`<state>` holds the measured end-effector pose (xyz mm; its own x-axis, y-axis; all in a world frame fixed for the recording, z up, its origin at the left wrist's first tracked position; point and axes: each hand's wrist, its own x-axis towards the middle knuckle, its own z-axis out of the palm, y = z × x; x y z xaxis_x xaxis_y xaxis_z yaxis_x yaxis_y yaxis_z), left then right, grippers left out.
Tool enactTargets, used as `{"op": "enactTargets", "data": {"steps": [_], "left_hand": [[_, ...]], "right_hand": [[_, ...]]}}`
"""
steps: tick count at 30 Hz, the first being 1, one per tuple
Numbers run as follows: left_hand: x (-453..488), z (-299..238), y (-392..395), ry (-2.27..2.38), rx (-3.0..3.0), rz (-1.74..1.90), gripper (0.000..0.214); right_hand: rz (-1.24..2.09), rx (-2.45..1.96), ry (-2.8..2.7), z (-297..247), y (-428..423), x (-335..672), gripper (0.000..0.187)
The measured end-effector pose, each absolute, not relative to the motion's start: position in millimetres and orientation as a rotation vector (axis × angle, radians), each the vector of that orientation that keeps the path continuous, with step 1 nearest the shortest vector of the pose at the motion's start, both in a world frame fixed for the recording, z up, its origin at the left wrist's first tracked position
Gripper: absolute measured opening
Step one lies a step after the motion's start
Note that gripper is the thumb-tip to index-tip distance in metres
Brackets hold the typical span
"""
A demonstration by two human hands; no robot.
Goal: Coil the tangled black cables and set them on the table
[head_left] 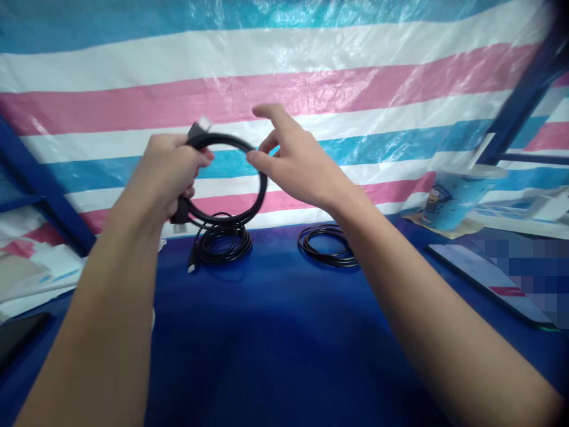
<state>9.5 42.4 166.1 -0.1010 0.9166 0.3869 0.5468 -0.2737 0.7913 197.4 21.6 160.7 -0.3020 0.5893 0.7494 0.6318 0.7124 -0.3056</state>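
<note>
A thick black cable (262, 190) is wound into a ring and raised above the table. My left hand (171, 163) is closed around the ring's left side, with one plug with a pale metal end sticking out above the fist and another below it. At the ring's right side is my right hand (293, 151): its thumb tip meets or overlaps the cable, its index finger points outward, and its fingers are apart. Below the ring lies a thinner black coiled cable (224, 246) with a pale-tipped plug. Another black coiled cable (322, 246) lies farther right, partly behind my right forearm.
The blue tabletop (262, 332) ends at a striped plastic sheet (377, 95). At the right stand a light-blue cup (453, 198) and a flat phone-like device (489, 279). White papers (44, 273) and a dark flat object (20, 335) lie at the left, near blue frame posts (40, 190).
</note>
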Motion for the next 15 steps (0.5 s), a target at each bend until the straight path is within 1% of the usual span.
{"op": "enactTargets", "data": {"steps": [2, 4, 10, 15], "left_hand": [[-14.4, 151.4, 56.5, 1.703, 1.653, 1.206, 0.011], [-34.7, 130.4, 69.0, 1.701, 1.554, 1.03, 0.012], [-51.2, 69.8, 95.9, 1.558, 1.344, 0.902, 0.012], [-27.0, 52.3, 126.3, 1.468, 1.234, 0.919, 0.032]], "right_hand": [[-0.085, -1.004, -2.005, 158.8, 29.3, 202.7, 0.05], [-0.125, -1.091, -2.065, 155.6, 36.6, 206.3, 0.045], [-0.04, -1.234, -2.309, 136.2, 54.2, 202.9, 0.04], [0.029, -1.277, -2.404, 122.7, 65.4, 199.1, 0.038]]}}
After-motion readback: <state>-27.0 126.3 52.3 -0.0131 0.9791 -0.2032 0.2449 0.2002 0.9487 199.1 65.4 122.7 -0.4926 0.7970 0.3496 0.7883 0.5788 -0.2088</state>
